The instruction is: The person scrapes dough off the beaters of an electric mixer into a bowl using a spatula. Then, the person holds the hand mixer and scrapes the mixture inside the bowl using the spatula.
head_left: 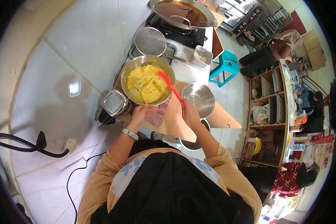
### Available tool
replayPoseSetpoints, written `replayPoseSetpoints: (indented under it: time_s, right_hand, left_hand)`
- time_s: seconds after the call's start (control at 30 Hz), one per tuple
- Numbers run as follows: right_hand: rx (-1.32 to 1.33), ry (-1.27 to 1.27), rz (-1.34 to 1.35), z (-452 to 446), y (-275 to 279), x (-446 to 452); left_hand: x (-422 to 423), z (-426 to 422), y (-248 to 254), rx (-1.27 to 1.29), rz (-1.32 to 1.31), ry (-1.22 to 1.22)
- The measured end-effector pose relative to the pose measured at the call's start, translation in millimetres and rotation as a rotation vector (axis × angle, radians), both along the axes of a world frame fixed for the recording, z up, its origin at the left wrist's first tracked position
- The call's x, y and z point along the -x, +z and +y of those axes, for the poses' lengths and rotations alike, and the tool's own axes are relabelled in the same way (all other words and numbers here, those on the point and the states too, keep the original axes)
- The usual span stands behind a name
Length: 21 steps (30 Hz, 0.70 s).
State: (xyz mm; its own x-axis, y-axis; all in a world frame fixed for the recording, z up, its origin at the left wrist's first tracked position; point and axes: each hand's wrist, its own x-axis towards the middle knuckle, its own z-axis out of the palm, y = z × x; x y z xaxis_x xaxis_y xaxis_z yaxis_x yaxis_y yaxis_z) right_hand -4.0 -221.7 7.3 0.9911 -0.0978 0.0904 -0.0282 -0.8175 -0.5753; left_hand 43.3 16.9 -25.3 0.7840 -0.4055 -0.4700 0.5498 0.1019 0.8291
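Observation:
A steel mixing bowl (pixel 124 86) holds thick yellow batter (pixel 153 93). At the bowl's near rim, my left hand (pixel 139 115) grips the edge, its fingers partly hidden. My right hand (pixel 190 113) is closed around the handle of a red spatula (pixel 172 88), whose blade touches the batter at the bowl's right side. The beater of an electric mixer (pixel 116 103) reaches into the batter from the left. Under the bowl's near side lies a patterned cloth (pixel 156 116), on a wooden surface (pixel 178 120). To the right of the spatula stands a second steel bowl (pixel 198 98).
A wire strainer (pixel 150 40) and a clear container (pixel 202 55) lie beyond the bowl. Farther back, a wide pan (pixel 183 13) of brown liquid sits on a black stove (pixel 175 33). A teal stool (pixel 225 67), shelves (pixel 267 123) and other people are to the right.

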Motion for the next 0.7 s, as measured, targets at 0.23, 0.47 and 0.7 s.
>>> replayPoseSetpoints:
  time_s: [0.23, 0.47, 0.7]
  right_hand:
    - [0.083, 0.004, 0.041, 2.9, -8.7, 5.0]
    - [0.254, -0.075, -0.119, -8.1, 22.3, -7.8]
    - [0.684, 0.189, -0.08, 0.4, 115.4, -55.4]
  left_hand:
    - [-1.5, -0.7, 1.1, 0.002, -0.007, -0.017]
    - [-0.4, 0.2, 4.5, -0.067, -0.006, -0.027]
    - [1.2, 2.2, 15.1, -0.083, 0.006, -0.063]
